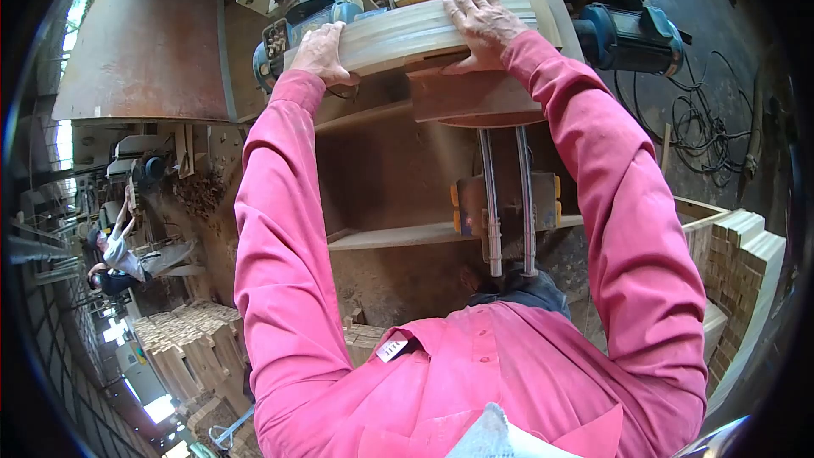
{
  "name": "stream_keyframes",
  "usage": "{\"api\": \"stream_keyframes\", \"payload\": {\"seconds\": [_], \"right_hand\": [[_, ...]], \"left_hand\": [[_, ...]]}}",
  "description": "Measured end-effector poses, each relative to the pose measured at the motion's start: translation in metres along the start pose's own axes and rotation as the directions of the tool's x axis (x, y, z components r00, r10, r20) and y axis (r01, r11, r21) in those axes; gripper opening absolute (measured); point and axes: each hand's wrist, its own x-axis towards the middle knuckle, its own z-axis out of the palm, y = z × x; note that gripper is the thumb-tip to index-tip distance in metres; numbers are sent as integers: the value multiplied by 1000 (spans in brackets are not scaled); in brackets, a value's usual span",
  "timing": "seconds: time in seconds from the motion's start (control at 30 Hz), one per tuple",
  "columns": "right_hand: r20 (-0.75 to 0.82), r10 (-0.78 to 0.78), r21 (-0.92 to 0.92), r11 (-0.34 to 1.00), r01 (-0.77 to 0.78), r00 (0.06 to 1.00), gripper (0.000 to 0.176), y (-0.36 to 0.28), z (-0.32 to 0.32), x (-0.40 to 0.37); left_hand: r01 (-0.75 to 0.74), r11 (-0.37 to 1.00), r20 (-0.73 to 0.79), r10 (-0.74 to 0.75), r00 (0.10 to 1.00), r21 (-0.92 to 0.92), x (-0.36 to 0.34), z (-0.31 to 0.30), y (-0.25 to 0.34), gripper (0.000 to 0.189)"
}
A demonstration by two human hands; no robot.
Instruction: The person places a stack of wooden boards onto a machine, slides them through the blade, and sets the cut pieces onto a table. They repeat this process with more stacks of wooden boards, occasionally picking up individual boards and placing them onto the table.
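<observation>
My left hand (321,52) is curled round the left end of a pale curved board (398,34). The fingers (332,32) lie over its top and close down on the edge, so that hand has hold of it. My right hand (484,23) lies flat on the right part of the same board, fingers (465,2) spread and stretched out over the top, pressing rather than clasping. The board lies crosswise in front of me at arm's length, on top of a woodworking machine (398,170), and rests on a darker brown block (471,95).

Two bright metal rods (506,195) run from under that block towards my body. A blue motor (632,34) sits just to the right of the board, and part of another blue motor (315,15) shows behind its left end. Loose black cables (704,127) lie on the floor further right. Stacks of cut wood (739,265) stand at my right side, and more stacked wood (188,348) at my lower left. Well away on the left, another person (119,254) is at work.
</observation>
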Motion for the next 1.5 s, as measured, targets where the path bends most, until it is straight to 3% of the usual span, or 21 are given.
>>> {"api": "stream_keyframes", "payload": {"seconds": [0.3,0.37,0.53,0.63,0.7,0.83,0.9,0.93,0.97,1.0,1.1,1.17,1.23,1.33,1.43,1.5], "right_hand": [[0,22,25,999,-22,1000,124,50,29,59],[-1,34,25,999,-34,999,124,55,32,67],[-45,52,5,999,-52,998,127,63,38,76],[-33,46,37,998,-45,998,128,63,36,76],[-19,47,66,997,-45,999,128,64,36,76],[-6,58,113,992,-57,998,129,65,33,76],[-1,63,115,991,-63,998,130,65,32,75],[7,74,106,992,-75,997,130,65,31,75],[24,88,87,992,-90,996,130,65,33,76],[13,91,89,992,-92,996,128,59,28,71],[43,144,38,989,-146,989,127,67,24,41],[53,164,34,986,-166,985,127,48,6,30],[62,166,41,985,-169,984,128,31,-3,18],[76,161,55,985,-166,984,128,-4,-18,-35],[84,104,70,991,-110,991,129,-31,-30,-58],[82,61,87,994,-68,995,130,-51,-37,-77]], "left_hand": [[14,999,-22,-15,1000,-29,69,-4,-28,117],[-16,1000,-104,15,994,-11,78,-2,-34,117],[77,997,-74,-79,994,-33,87,-2,-32,117],[119,987,-393,-69,917,105,68,16,-18,110],[185,981,-484,-132,865,63,37,16,1,107],[252,945,-580,-328,746,-209,-54,48,27,107],[340,857,-431,-495,754,-387,-121,67,54,106],[302,739,-374,-596,711,-603,-158,100,59,109],[447,772,-344,-613,711,-452,-198,108,80,113],[542,693,-244,-696,675,-475,-237,123,97,116],[523,377,8,-806,592,-765,-346,161,154,119],[527,145,183,-834,520,-837,-419,200,183,117],[489,3,267,-835,482,-872,-466,213,218,112],[511,-10,290,-832,472,-860,-517,240,237,113],[412,-122,339,-792,509,-903,-536,233,261,116],[406,-76,304,-789,534,-911,-543,233,258,117]]}}
